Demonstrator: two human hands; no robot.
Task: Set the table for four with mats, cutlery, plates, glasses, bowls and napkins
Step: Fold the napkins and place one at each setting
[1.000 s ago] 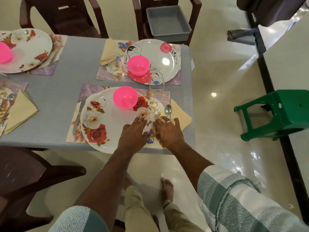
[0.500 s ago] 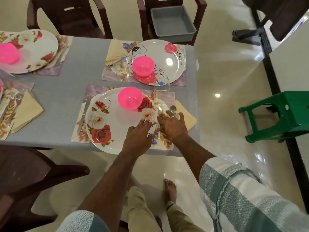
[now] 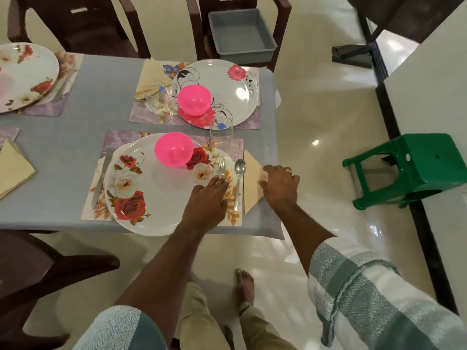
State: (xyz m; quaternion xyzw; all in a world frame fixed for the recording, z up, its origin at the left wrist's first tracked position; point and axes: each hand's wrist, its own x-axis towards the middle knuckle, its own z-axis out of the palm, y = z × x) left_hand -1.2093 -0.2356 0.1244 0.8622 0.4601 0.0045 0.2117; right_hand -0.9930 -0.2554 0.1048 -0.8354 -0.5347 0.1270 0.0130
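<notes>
Pink bowl [image 3: 173, 152], rose-patterned plate [image 3: 151, 198], yellow napkin [image 3: 252, 183], green stool [image 3: 417, 168]

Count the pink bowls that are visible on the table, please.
2. One pink bowl sits on the near rose plate; the other pink bowl sits on the far plate. The left plate is cut off, so another may be hidden.

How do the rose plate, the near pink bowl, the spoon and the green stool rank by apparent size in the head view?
1. Rose plate and green stool: too similar to separate.
2. Near pink bowl.
3. Spoon.
</notes>
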